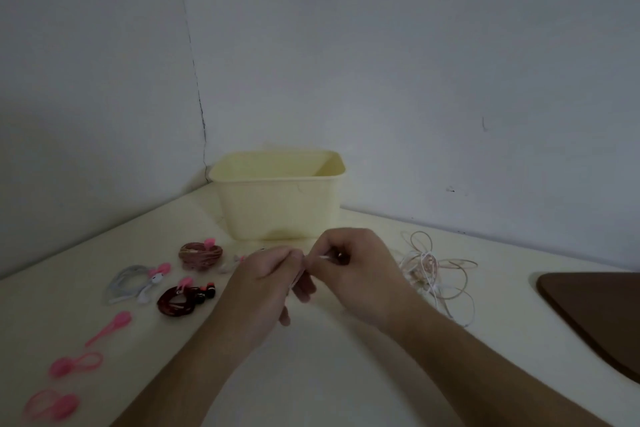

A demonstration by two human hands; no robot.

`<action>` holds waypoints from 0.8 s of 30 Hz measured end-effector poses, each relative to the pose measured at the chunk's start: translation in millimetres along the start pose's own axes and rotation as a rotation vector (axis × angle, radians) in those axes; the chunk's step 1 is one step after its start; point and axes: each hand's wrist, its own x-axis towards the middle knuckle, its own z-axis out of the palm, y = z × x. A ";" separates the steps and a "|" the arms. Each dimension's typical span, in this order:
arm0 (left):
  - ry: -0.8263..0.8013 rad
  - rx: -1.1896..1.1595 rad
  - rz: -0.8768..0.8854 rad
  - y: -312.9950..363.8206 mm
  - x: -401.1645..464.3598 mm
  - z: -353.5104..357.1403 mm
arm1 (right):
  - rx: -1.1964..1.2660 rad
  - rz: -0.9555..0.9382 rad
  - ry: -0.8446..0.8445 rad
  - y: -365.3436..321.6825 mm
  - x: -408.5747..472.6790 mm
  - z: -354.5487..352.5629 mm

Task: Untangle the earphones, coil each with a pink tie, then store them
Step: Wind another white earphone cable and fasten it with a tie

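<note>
Tabletop (pixel 329 374), pale cream, carries everything, and the yellow bin (pixel 277 198) at its back against the wall serves as the landmark; it likely stands open-topped there so finished coils can drop straight in. At the far right of the bin lies a dark brown board (pixel 595 315), apart from the work.

In front of the bin and to its right sprawls the loose tangle (pixel 436 270) of pale earphone cords, still unsorted and probably kept within easy reach. In front of the bin to its left sit three finished coils, each clipped with a pink tie: a brownish coil (pixel 201 255) nearest the bin, a grey-white coil (pixel 133 282) farther left, and a dark red coil (pixel 178 302) closer to the person. They seem parked there awaiting storage.

Directly before the bin, the left hand (pixel 263 284) and right hand (pixel 353 270) meet, both with fingers curled, pinching a thin white cord (pixel 323 257) between them, apparently working it free or starting a coil.

Farthest left and forward of the bin wait three spare pink ties (pixel 109 328), laid out singly for quick picking.
</note>
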 end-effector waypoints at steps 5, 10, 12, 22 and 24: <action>-0.109 -0.420 -0.107 3.0 2.1 -4.1 | 0.073 0.022 0.097 9.5 6.7 -3.5; -0.193 -0.621 -0.093 6.9 -0.4 -8.9 | 0.150 0.048 -0.004 15.1 4.4 7.5; -0.192 -0.651 -0.078 7.4 0.1 -10.0 | 0.165 0.066 -0.056 16.9 2.2 14.7; 0.020 -0.607 -0.102 4.6 5.5 -9.6 | 0.237 0.136 -0.190 12.1 -6.6 32.8; 0.032 -0.646 -0.122 4.5 5.9 -9.8 | 0.315 0.160 -0.181 10.9 -7.7 33.7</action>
